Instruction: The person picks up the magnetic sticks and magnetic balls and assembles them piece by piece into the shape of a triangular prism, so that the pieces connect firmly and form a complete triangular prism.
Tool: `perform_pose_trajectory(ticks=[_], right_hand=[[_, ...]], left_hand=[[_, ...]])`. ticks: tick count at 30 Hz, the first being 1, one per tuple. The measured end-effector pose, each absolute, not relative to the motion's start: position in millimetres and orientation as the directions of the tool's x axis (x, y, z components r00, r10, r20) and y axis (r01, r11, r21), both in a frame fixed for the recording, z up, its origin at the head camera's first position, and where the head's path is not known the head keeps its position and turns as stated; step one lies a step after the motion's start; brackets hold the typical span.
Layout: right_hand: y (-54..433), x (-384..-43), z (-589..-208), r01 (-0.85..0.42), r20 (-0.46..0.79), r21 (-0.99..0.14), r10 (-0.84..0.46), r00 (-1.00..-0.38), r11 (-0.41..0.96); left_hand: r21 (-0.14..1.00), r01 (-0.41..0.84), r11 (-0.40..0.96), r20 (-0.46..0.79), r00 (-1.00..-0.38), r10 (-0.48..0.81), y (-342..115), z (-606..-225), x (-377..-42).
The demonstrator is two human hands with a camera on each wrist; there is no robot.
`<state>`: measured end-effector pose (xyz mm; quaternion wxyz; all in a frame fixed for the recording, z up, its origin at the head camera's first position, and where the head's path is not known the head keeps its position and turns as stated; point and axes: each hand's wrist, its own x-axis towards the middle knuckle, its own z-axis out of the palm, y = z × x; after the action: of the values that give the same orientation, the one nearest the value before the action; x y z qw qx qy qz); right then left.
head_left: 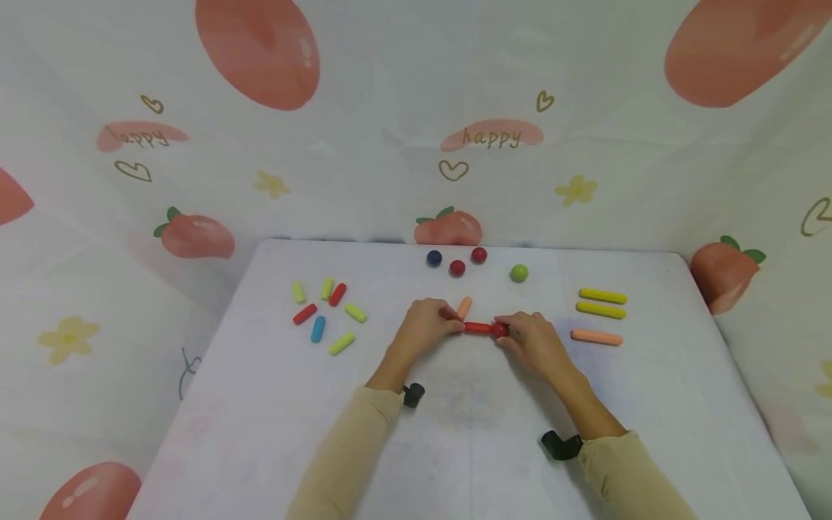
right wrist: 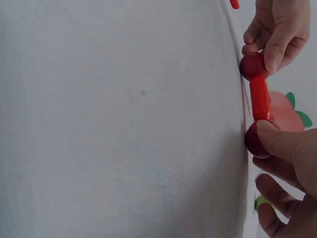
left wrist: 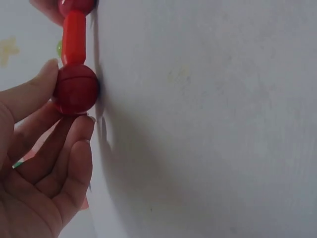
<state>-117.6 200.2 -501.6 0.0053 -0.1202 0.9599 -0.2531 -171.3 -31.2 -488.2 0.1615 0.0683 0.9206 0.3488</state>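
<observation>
A short red stick (head_left: 477,328) joins two dark red balls, one at each end, low over the white table. The left hand (head_left: 427,328) pinches the left ball (left wrist: 75,90) between thumb and fingers; in the head view its fingers hide that ball. At the other end, the right hand (head_left: 534,342) grips the right ball (head_left: 499,330) with thumb and fingertips. Just behind the left fingertips is a short orange stick (head_left: 464,308); whether it touches the left ball cannot be told.
Short yellow-green, red and blue sticks (head_left: 318,329) lie scattered at the left. Along the back are a dark blue ball (head_left: 434,258), two red balls (head_left: 458,269) and a green ball (head_left: 519,273). Two long yellow sticks (head_left: 601,310) and a long orange stick (head_left: 596,337) lie right.
</observation>
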Motion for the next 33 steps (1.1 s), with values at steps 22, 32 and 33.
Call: perform_pose_trajectory(ticks=[22, 32, 33], right_hand=[[236, -216, -494, -0.054, -0.047, -0.561, -0.097, -0.994, 0.826], [229, -220, -498, -0.039, -0.101, -0.597, -0.123, -0.987, 0.801], [228, -219, -497, -0.040, -0.109, -0.605, -0.133, -0.985, 0.795]], left_hand=[[0.739, -0.074, 0.669, -0.221, -0.965, 0.138, -28, -489, -155], [0.773, -0.113, 0.624, -0.197, -0.978, 0.066, -25, -496, -150], [0.772, -0.115, 0.625, -0.198, -0.978, 0.065, -25, -496, -150]])
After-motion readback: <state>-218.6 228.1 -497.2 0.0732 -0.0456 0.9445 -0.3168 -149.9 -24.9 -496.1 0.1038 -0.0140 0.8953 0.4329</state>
